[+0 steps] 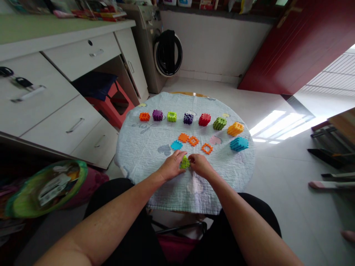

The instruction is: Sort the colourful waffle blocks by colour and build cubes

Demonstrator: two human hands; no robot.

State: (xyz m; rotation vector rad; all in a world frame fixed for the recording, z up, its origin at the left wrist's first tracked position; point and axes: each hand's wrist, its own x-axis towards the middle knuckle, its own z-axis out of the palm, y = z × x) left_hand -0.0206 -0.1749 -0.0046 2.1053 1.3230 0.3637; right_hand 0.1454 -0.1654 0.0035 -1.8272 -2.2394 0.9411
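My left hand point(173, 166) has its thumb and fingers curved around a lime-green notched building tile point(185, 162) low on the cloth. From the other side, my right hand point(200, 164) has its fingertips pinched together at the tile's right edge. Whether they hold a separate small part is hidden. Just beyond my hands lie a flat blue tile point(176, 145), a solid orange tile point(183, 137), an orange tile with a cut-out point(193, 140) and an open orange frame tile point(207, 148).
Stacks of notched tiles form an arc, from an orange stack point(144, 116) to a blue stack point(239, 144), with a red stack point(204, 119) between. A pale cloth point(138, 147) covers the round table. A waste bin point(83, 181) stands left, drawers point(74, 125) behind it.
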